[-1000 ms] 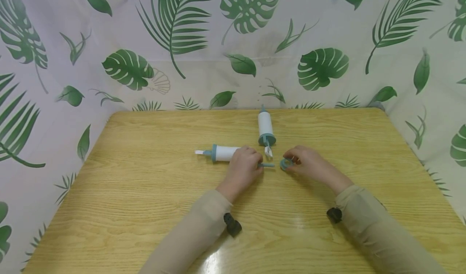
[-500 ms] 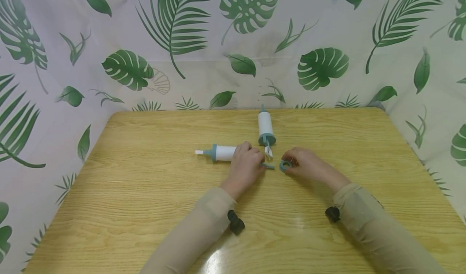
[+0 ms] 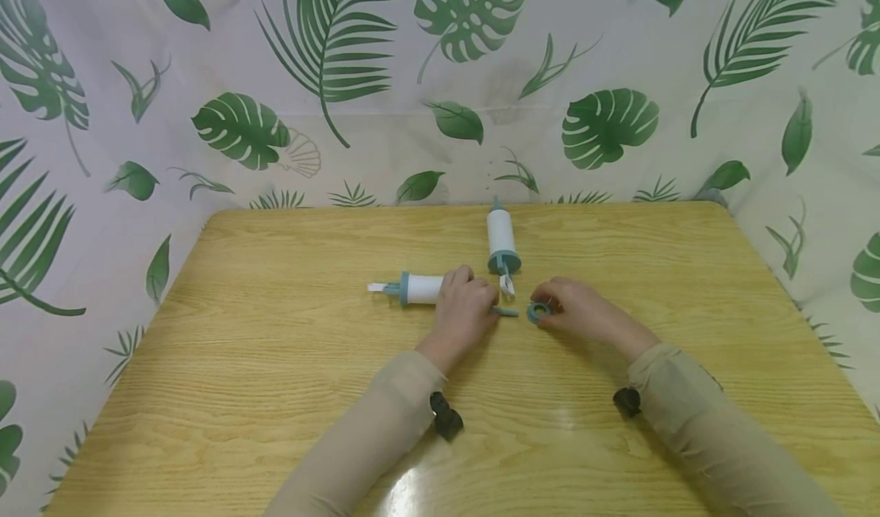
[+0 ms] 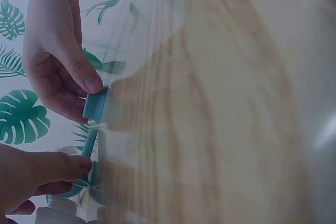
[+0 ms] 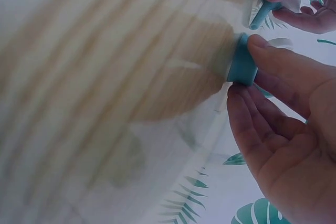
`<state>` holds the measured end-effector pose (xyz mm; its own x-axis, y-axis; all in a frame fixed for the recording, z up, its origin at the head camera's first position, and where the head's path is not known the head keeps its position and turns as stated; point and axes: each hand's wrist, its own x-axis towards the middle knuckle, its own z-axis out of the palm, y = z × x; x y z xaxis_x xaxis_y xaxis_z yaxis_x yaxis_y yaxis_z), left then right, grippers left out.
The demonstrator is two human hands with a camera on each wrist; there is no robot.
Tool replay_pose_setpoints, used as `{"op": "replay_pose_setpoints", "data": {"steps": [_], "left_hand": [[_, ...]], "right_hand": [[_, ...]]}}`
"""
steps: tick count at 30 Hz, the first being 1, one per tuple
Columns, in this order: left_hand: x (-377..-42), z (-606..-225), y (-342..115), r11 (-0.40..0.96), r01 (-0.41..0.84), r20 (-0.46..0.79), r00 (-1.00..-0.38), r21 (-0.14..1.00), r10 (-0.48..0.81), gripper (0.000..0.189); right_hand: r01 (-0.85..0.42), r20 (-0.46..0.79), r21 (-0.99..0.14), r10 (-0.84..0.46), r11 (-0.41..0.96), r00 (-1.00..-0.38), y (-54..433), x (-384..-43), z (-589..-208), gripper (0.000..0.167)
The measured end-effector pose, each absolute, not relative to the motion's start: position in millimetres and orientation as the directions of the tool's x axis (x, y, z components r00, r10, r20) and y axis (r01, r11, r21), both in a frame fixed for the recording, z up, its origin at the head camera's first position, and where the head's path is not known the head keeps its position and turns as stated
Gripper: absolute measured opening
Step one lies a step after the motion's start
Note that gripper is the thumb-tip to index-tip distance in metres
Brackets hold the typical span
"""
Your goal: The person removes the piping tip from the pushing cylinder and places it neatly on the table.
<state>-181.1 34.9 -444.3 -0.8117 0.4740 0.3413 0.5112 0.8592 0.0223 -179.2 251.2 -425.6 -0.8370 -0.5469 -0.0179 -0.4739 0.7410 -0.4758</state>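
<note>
My right hand (image 3: 577,307) pinches a teal ring (image 3: 539,313) between thumb and fingertips, close over the table. In the right wrist view the ring (image 5: 243,61) stands on edge, thumb on one side and fingers below. Just left of it, my left hand (image 3: 464,307) pinches a slim teal stick (image 3: 507,312); its free end points at the ring. The left wrist view shows this stick (image 4: 90,141) below the ring (image 4: 95,104), with a white threaded neck (image 4: 62,203) under my hand. A white cylinder (image 3: 422,289) with a teal collar lies behind my left hand, its right end hidden.
A second white cylinder (image 3: 501,233) with a teal disc lies farther back, its white tip (image 3: 506,285) toward me, between my hands. All rests on a wood-grain table (image 3: 275,395). A leaf-printed cloth (image 3: 371,82) hangs behind the far edge.
The ring has tipped so its opening faces up more, and moved slightly left. My left hand has shifted slightly right; over the last half second both hands are almost still.
</note>
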Motion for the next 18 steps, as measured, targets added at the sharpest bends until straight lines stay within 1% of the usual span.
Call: {"op": "replay_pose_setpoints", "data": {"steps": [6,10,14,18], "left_hand": [[-180.1,-443.2,35.9,0.865,0.502,0.312,-0.825,0.021,0.471,0.012],[-180.2,-439.7,34.3,0.865,0.5,0.298,-0.834,0.051,0.464,0.015],[-182.1,-430.3,29.6,0.862,0.482,0.295,-0.856,0.157,0.425,0.016],[-185.5,-418.5,22.3,0.84,0.462,0.33,-0.87,0.285,0.367,0.015]], "right_hand": [[-0.454,-0.045,-0.489,-0.541,0.745,-0.84,251.0,-178.7,-420.8,0.034],[-0.413,-0.083,-0.52,-0.525,0.748,-0.847,251.3,-179.6,-412.4,0.037],[-0.405,-0.074,-0.523,-0.513,0.75,-0.855,252.2,-186.0,-403.5,0.036],[-0.443,-0.037,-0.48,-0.522,0.757,-0.852,249.9,-199.2,-394.5,0.034]]}}
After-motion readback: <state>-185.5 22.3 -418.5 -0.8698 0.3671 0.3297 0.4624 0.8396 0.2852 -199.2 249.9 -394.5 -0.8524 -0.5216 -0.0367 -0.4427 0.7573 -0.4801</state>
